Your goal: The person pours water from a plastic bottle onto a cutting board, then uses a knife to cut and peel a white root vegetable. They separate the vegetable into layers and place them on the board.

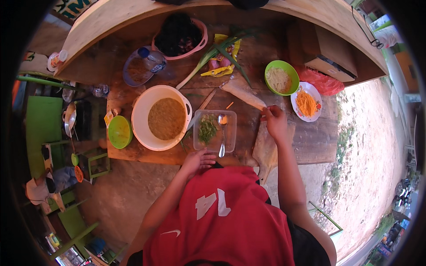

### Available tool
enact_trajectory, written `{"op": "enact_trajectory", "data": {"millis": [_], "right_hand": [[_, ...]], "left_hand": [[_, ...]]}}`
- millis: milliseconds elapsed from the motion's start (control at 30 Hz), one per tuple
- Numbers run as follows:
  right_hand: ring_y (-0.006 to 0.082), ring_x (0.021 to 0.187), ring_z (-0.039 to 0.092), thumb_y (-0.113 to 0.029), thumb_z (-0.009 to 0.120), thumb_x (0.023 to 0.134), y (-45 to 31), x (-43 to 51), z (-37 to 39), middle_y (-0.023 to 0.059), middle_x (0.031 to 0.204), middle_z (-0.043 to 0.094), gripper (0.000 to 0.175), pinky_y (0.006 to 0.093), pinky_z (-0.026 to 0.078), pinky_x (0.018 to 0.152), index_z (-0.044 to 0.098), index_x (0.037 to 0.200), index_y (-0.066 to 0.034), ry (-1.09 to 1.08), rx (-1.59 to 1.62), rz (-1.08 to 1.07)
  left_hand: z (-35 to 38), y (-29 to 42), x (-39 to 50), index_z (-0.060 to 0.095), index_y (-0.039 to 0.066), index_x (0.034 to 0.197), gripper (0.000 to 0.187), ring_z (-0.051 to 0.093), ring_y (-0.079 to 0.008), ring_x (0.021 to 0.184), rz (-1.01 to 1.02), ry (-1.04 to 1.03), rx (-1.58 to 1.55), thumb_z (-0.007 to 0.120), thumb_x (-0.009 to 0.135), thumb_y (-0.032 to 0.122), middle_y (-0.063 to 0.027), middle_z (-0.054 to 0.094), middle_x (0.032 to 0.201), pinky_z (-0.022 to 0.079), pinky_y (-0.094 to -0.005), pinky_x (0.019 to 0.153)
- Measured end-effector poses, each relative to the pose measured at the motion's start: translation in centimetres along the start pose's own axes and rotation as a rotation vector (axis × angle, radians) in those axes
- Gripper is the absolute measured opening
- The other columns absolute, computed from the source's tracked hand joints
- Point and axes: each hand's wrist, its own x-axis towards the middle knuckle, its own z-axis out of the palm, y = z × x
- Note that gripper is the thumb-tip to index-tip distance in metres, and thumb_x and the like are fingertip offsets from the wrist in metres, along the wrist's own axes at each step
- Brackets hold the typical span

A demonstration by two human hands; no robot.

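My right hand (275, 123) pinches the near end of a long, pale, rolled plastic bag (244, 94) lying slantwise on the table. Beneath that wrist, a worn wooden chopping board (266, 146) juts past the table's front edge. My left hand (199, 162) is empty, its fingers slightly apart, at the near rim of a clear plastic container (214, 146); whether it touches the rim I cannot tell. Chopped green leaves (208, 129) and a metal spoon (222, 136) with something orange in its bowl are in the container. What looks like a wooden-handled knife (208, 99) lies behind it, partly hidden.
Left stand a white tub (137, 116) of brownish mixture and a green bowl (119, 132). Spring onions (203, 61), a yellow packet (218, 71) and a pink basket (203, 43) lie farther back. Right are a green bowl (295, 74) of pale shreds and a plate (319, 94) of orange shreds.
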Motion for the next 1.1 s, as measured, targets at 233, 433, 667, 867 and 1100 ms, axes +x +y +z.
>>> {"op": "enact_trajectory", "data": {"millis": [233, 433, 667, 867, 1100], "right_hand": [[0.0195, 0.101, 0.075, -0.026, 0.062, 0.107, -1.7, -9.3, -4.0, 0.0093, 0.111, 0.075, 0.019, 0.0296, 0.054, 0.075, 0.06, 0.109, -0.0067, 0.032, 0.521, 0.091], [0.0145, 0.103, 0.072, -0.019, 0.066, 0.105, 0.1, -15.9, 0.2, 0.0056, 0.103, 0.073, 0.016, 0.029, 0.054, 0.078, 0.059, 0.11, -0.0054, -0.009, 0.587, 0.066], [0.01, 0.092, 0.07, -0.02, 0.068, 0.104, -2.2, -21.9, 5.3, 0.0052, 0.106, 0.076, 0.015, 0.0241, 0.052, 0.077, 0.062, 0.108, -0.0063, -0.256, 0.587, 0.239], [0.0096, 0.085, 0.068, -0.02, 0.069, 0.103, -8.6, -23.8, 5.7, 0.0014, 0.099, 0.072, 0.016, 0.0237, 0.052, 0.075, 0.068, 0.107, -0.0048, -0.267, 0.805, 0.423], [0.0114, 0.083, 0.068, -0.02, 0.072, 0.101, -10.0, -24.9, 8.5, 0.0034, 0.101, 0.071, 0.023, 0.0273, 0.056, 0.071, 0.068, 0.113, -0.0011, -0.073, 0.547, 0.086]], "left_hand": [[2.0, 2.6, 2.3, 0.062, -0.002, 0.127, 0.041, 0.072, -0.0219, 0.109, 0.114, -0.007, -0.09, 0.048, 0.113, 0.033, -0.0138, 0.073, 0.126, 0.056, -0.0348, 0.092], [3.5, 6.0, 5.4, 0.057, 0.001, 0.137, 0.042, 0.069, -0.024, 0.113, 0.246, 0.024, -0.187, 0.047, 0.113, 0.034, -0.0148, 0.07, 0.129, 0.054, -0.0376, 0.095], [2.8, 3.7, -0.2, 0.064, 0.005, 0.133, 0.033, 0.067, -0.026, 0.114, 0.544, -0.216, 0.688, 0.065, 0.1, 0.011, -0.0106, 0.068, 0.134, 0.052, -0.04, 0.101], [2.5, 6.7, -5.0, 0.071, 0.004, 0.124, 0.039, 0.07, -0.0355, 0.109, 1.402, -0.375, 1.009, 0.071, 0.086, 0.0, -0.0113, 0.075, 0.113, 0.053, -0.0436, 0.098], [-1.2, 6.5, -6.5, 0.073, 0.0, 0.11, 0.017, 0.074, -0.0266, 0.097, 1.237, -0.317, 0.805, 0.07, 0.095, 0.008, -0.0148, 0.074, 0.102, 0.057, -0.038, 0.083]]}}
